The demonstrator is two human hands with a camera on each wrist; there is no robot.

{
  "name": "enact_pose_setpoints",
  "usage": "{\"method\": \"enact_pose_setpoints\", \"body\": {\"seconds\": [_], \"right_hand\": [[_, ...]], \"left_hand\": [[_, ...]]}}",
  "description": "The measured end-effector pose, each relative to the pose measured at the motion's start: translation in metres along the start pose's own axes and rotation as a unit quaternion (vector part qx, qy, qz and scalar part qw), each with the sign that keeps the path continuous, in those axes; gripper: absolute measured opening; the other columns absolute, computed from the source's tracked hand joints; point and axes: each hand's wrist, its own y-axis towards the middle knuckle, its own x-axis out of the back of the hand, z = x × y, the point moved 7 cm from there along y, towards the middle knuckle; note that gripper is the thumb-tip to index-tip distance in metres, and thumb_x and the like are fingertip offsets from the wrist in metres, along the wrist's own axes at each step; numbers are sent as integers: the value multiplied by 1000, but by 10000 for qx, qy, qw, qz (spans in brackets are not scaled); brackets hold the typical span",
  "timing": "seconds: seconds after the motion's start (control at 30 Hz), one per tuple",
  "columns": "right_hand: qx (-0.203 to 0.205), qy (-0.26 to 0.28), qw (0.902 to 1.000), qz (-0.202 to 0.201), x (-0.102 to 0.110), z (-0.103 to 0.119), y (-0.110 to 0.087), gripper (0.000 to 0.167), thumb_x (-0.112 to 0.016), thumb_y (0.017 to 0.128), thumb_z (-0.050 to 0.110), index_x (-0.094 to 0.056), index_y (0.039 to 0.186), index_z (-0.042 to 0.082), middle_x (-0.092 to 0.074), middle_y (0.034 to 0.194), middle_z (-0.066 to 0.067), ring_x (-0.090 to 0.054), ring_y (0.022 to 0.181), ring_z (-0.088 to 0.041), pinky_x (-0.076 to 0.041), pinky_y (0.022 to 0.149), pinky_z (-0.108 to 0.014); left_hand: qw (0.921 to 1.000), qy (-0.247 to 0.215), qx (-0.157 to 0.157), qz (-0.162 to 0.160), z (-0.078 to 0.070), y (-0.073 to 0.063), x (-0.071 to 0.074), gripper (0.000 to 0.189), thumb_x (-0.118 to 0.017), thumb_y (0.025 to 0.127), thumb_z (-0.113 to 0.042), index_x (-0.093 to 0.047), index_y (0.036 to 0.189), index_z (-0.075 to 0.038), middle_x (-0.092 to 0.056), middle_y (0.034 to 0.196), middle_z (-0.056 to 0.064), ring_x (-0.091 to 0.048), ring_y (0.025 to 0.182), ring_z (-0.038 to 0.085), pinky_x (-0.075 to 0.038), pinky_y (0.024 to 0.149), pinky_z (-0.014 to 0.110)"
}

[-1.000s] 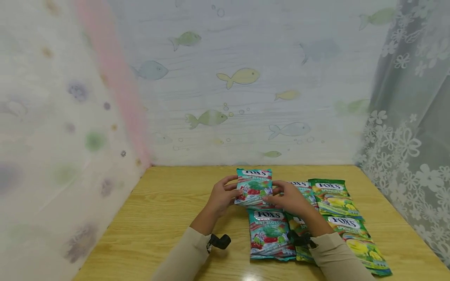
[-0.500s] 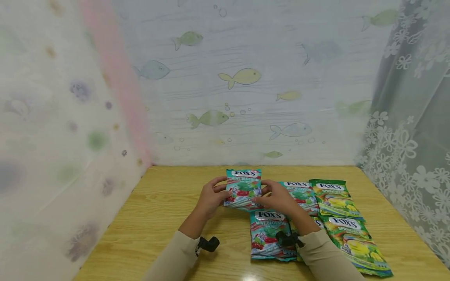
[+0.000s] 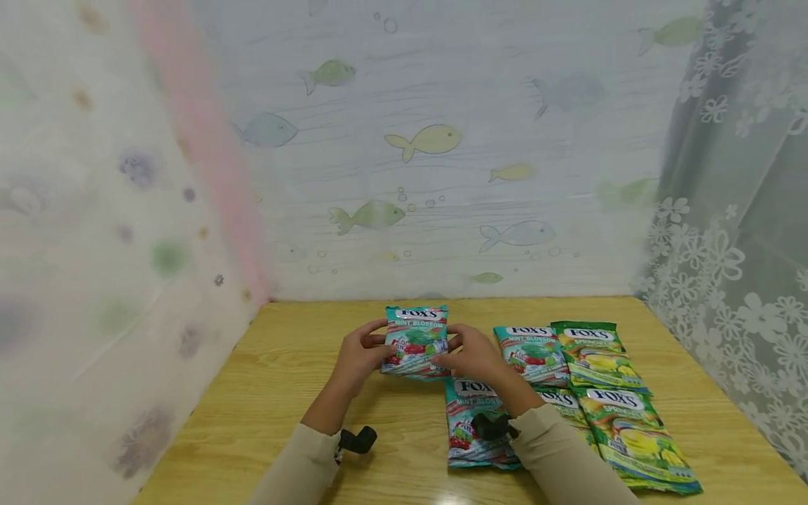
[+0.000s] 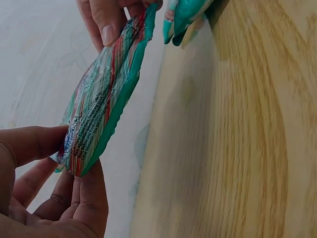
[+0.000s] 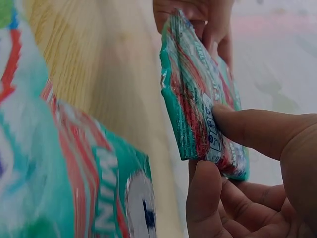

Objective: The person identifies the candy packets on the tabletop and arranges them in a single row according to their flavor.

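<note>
A teal Fox's Mint Blossom candy bag point(image 3: 416, 340) is held up above the table by both hands, its printed front facing me. My left hand point(image 3: 358, 356) pinches the bag's left edge, thumb in front and fingers behind. At the opposite edge, my right hand point(image 3: 475, 356) grips it the same way. In the left wrist view the candy bag point(image 4: 106, 94) is seen from its bottom edge, off the wood. Below the right hand lies another Mint Blossom bag point(image 3: 463, 435), partly covered by the right wrist's camera.
On the wooden table point(image 3: 278, 407), a further Mint Blossom bag point(image 3: 532, 355) lies at the right beside a yellow-green Springs bag point(image 3: 598, 355). Nearer the front is another Springs bag point(image 3: 640, 442); one beside it point(image 3: 571, 414) is partly under the right sleeve. A fish-patterned wall covering point(image 3: 442, 210) closes the back.
Both hands have carried the held candy bag leftward, away from the row of bags. The back Mint Blossom bag on the table is now uncovered. The other bags stay put.
</note>
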Motion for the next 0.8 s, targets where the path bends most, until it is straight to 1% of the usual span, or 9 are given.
{"method": "enact_pose_setpoints", "body": {"seconds": [0.17, 0.33, 0.43, 0.57, 0.67, 0.8], "right_hand": [[28, 116, 9999, 65, -12, 5, 7, 78, -82, 91, 25, -44, 154, 2, -66, 117, -16, -69, 70, -20, -62, 67, -38], [72, 76, 9999, 39, -23, 12, 15, 76, -82, 91, 24, -45, 154, 1, -67, 117, -15, -69, 68, -20, -61, 66, -38], [23, 138, 9999, 75, -31, 13, 20, 76, -81, 91, 22, -45, 153, 0, -66, 119, -17, -69, 72, -21, -61, 68, -40], [24, 218, 9996, 160, -44, 11, 27, 74, -81, 90, 18, -45, 153, -1, -65, 119, -18, -70, 78, -21, -62, 70, -39], [74, 255, 9995, 167, -54, 9, 34, 72, -80, 90, 16, -46, 152, -1, -66, 116, -18, -70, 79, -21, -61, 69, -37], [125, 297, 9994, 153, -66, 12, 41, 70, -79, 91, 14, -47, 152, -1, -69, 112, -17, -69, 81, -20, -60, 67, -35]], "left_hand": [[9995, 253, 84, -168, 3, 1, 14, 58, -78, 91, -7, -61, 146, -17, -68, 123, 20, -70, 98, 22, -62, 74, 33], [9976, 610, 126, -290, 2, 3, 28, 58, -78, 91, -7, -62, 145, -18, -66, 121, 18, -68, 98, 24, -60, 74, 32], [9965, 744, 152, -359, 2, 3, 36, 58, -78, 91, -6, -62, 145, -17, -65, 119, 19, -67, 98, 25, -61, 74, 32], [9952, 872, 190, -411, 8, 3, 45, 57, -77, 91, -4, -61, 145, -14, -65, 119, 19, -68, 95, 23, -60, 73, 32], [9943, 952, 210, -422, 12, 5, 52, 57, -76, 92, -4, -61, 145, -14, -65, 121, 19, -69, 94, 21, -58, 72, 31], [9929, 1085, 191, -440, 13, 6, 63, 57, -75, 92, -4, -60, 146, -13, -65, 123, 21, -69, 92, 22, -57, 70, 32]]}}
